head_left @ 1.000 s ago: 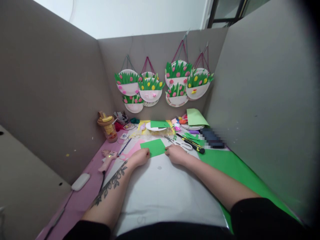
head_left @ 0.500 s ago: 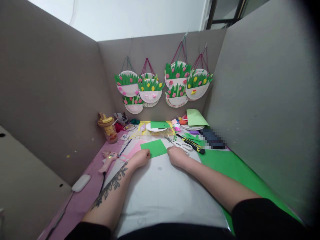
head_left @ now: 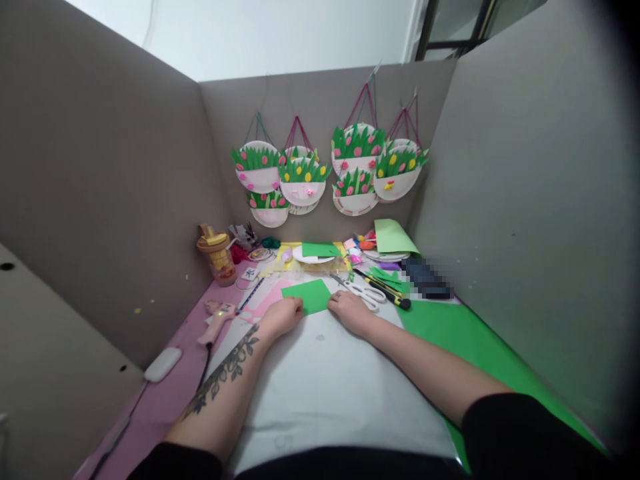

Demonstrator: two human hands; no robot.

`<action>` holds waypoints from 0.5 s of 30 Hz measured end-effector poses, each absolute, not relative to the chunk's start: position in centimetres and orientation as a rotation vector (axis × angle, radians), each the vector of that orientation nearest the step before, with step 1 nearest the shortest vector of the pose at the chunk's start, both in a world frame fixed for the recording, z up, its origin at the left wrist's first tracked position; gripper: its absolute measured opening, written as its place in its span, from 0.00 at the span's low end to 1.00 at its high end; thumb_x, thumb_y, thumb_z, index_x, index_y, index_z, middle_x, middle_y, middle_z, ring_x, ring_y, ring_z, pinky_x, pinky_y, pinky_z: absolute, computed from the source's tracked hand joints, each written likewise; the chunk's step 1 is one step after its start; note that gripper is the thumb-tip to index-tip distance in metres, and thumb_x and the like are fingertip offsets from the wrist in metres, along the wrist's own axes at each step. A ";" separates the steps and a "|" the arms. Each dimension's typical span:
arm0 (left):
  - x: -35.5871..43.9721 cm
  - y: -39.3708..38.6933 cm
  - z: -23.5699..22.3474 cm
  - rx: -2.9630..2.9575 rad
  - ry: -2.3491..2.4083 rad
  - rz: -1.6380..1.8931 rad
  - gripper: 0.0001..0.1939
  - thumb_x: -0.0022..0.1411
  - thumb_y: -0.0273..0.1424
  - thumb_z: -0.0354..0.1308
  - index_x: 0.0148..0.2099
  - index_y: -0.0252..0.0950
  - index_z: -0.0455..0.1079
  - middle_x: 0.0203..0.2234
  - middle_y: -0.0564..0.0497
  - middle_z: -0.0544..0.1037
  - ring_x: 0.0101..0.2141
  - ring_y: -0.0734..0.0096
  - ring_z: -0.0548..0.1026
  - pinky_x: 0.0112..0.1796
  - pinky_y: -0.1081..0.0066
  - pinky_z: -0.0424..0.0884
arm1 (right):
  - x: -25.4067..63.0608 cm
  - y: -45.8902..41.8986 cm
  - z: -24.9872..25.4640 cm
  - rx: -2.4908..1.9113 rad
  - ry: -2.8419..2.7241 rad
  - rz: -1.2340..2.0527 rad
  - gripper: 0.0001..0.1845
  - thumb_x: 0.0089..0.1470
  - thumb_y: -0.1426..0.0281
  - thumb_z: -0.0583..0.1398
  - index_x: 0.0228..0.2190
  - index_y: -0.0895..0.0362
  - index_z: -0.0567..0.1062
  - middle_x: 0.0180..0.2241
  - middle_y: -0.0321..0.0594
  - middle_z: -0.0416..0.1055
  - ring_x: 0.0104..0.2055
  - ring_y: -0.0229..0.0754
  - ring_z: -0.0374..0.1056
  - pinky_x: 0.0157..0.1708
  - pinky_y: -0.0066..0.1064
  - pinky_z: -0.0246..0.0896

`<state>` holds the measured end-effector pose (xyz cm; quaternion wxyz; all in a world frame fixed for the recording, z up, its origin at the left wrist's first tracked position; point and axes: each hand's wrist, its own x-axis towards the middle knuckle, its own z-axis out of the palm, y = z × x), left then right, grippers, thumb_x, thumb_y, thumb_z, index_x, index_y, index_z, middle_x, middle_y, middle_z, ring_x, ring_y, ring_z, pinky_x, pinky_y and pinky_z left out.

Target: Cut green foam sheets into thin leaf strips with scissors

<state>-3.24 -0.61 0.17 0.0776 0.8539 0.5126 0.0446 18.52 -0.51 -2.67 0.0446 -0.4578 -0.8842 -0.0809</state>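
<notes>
Nearest to the camera, a white sheet [head_left: 325, 387] is spread over the table [head_left: 165, 393], and both forearms are laid across it, so that the hands are steadied at its far edge. The left hand [head_left: 281, 317] is set with curled fingers [head_left: 295, 308] on the near left corner of a small green paper rectangle [head_left: 307, 295]; the right hand [head_left: 350, 311] is set with bent fingers [head_left: 334, 303] against its near right edge. The paper appears to be pinched or pressed flat between the two hands, though whether the fingertips are closed around the edge or only resting on it cannot be told. The rectangle lies just beyond the fingertips, flat and slightly skewed, partly over a pink sheet [head_left: 267, 297].

To the left of the left fingers, a pink glue gun [head_left: 216, 319] is parked within reach, and a white mouse [head_left: 163, 364] is left nearer. Just right of the right fingers, white-handled scissors [head_left: 364, 291] and a utility knife [head_left: 385, 291] are laid, handles towards the hand. A large green sheet [head_left: 465, 340] is spread further right.

Beyond the fingers a paper plate [head_left: 310, 254] carrying a green piece and a lidded drink cup [head_left: 217, 253] are seen. On the partition wall [head_left: 320, 100], finished paper-plate flower baskets [head_left: 305, 177] are hung by their strings, seemingly kept clear of the work surface
</notes>
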 end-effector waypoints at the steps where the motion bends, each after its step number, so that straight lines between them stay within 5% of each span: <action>1: -3.2 -0.6 0.2 2.569 1.525 0.143 0.07 0.56 0.28 0.48 0.33 0.36 0.68 0.32 0.47 0.75 0.33 0.67 0.72 0.33 0.72 0.63 | 18.5 -0.4 -2.7 -1.401 -2.705 -0.261 0.11 0.59 0.72 0.52 0.35 0.59 0.75 0.35 0.48 0.72 0.41 0.45 0.63 0.38 0.33 0.53; 15: -2.9 -0.8 0.2 2.571 1.485 0.178 0.07 0.56 0.29 0.51 0.36 0.38 0.70 0.34 0.48 0.75 0.36 0.67 0.71 0.36 0.72 0.64 | 18.4 0.0 -2.7 -1.311 -2.778 -0.362 0.10 0.60 0.72 0.52 0.35 0.59 0.74 0.34 0.47 0.70 0.38 0.44 0.63 0.36 0.33 0.51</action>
